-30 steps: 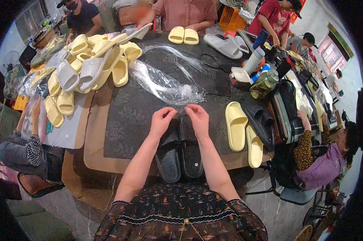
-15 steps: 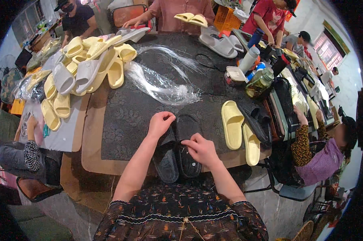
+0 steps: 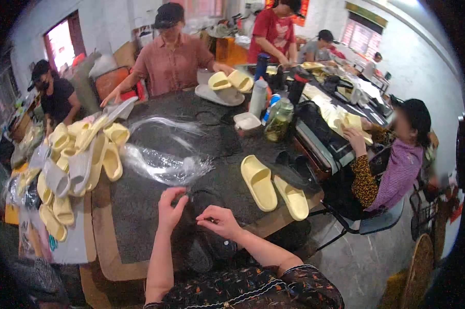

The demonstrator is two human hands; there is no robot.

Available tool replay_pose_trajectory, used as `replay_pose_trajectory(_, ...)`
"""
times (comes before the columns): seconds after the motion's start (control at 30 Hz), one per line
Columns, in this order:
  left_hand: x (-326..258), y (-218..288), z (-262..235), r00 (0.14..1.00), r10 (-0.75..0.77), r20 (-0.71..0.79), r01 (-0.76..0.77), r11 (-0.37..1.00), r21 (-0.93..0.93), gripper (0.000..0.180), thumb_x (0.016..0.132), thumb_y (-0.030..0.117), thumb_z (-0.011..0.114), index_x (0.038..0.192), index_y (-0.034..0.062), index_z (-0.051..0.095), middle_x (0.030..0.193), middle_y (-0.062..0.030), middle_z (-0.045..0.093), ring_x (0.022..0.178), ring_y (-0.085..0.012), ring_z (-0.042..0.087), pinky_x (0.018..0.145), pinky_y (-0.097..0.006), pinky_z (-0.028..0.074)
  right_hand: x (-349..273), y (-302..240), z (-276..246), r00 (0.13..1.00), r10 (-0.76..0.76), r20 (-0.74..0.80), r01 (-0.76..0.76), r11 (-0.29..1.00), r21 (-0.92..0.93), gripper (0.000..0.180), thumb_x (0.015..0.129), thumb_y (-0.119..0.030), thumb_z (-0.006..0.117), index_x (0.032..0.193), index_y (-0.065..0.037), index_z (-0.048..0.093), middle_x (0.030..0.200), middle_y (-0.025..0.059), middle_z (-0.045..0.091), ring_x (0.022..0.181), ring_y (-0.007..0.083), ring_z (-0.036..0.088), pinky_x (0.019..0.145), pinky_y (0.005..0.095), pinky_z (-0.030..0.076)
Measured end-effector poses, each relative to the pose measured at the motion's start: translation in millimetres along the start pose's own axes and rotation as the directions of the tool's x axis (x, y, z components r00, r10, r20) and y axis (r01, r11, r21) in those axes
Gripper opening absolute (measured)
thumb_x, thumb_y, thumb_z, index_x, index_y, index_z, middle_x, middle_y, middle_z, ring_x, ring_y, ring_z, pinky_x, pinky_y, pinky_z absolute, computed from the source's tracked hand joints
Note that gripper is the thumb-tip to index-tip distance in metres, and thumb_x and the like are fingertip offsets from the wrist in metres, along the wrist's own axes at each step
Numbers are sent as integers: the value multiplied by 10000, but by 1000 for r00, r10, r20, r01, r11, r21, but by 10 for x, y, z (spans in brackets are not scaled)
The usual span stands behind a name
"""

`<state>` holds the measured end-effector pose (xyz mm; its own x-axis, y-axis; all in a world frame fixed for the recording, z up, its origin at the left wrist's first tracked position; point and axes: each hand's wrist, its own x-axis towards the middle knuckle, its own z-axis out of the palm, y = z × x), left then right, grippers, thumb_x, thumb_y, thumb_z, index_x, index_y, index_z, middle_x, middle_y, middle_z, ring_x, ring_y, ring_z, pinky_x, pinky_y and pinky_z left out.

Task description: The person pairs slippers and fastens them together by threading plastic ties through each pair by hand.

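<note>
Beneath my hands, at the table's near edge, a pair of black slippers [image 3: 200, 255] lies side by side, partly covered by my hands and blurred. My left hand [image 3: 170, 210] hovers just above them, its thumb and forefinger apart and nothing visible between them. Close to its right, my right hand [image 3: 219, 222] is closed in a pinch over the slippers; whatever sits between its fingertips is too small to make out. Right of my hands lie two yellow slippers [image 3: 258, 181], and against them rests another black pair [image 3: 297, 169].
Clear plastic strands [image 3: 165, 164] spread across the dark table mat [image 3: 139, 216]. A heap of yellow and grey slippers [image 3: 78, 159] fills the left side. Bottles [image 3: 279, 121] and a small white box [image 3: 247, 121] stand at the far right. Co-workers sit and stand around.
My view has tilted up and turned. My left thumb and forefinger have parted from their pinch. My right hand stays pinched. The co-worker on the right now has a yellow slipper in hand.
</note>
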<state>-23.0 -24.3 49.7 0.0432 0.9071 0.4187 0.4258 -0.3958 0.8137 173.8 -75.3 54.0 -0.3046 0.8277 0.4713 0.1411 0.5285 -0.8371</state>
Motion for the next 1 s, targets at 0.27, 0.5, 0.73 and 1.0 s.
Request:
replay_pose_trajectory(0.27, -312, 347, 21, 963, -229, 142, 269, 825, -497, 146, 848, 17, 604, 988, -4, 639, 895, -14, 631, 827, -76, 573, 748, -222, 464, 377, 125, 252, 972, -136, -192, 146, 989, 39, 204, 840, -112, 655, 1037, -62, 665, 808, 46, 593, 632, 118, 526, 569, 258, 425)
replay_pose_trajectory(0.5, -423, 52, 127, 962, -272, -23, 251, 914, -318, 64, 844, 19, 610, 900, -4, 633, 827, 2, 624, 768, -63, 552, 706, -205, 438, 300, 330, 251, 966, 259, 8, -257, 953, 159, 191, 847, -150, 640, 1008, -50, 617, 767, 1, 601, 631, 31, 459, 556, 209, 383)
replay_pose_trajectory(0.73, -428, -69, 161, 940, -303, -157, 194, 854, -483, 64, 863, 51, 614, 903, 2, 627, 853, 3, 617, 786, -76, 552, 717, -220, 439, 278, 418, 263, 963, 229, 139, -245, 963, 113, 124, 846, -136, 636, 895, -30, 595, 787, -7, 609, 685, 45, 515, 609, 217, 424)
replay_pose_trajectory(1.0, -422, 74, 141, 958, -286, -39, 239, 863, -446, 57, 862, 46, 613, 891, -3, 620, 826, 11, 607, 765, -59, 532, 693, -208, 427, 235, 532, 309, 952, 297, 79, -308, 921, 238, 122, 863, -144, 632, 904, -34, 599, 785, -25, 587, 660, 27, 489, 558, 204, 406)
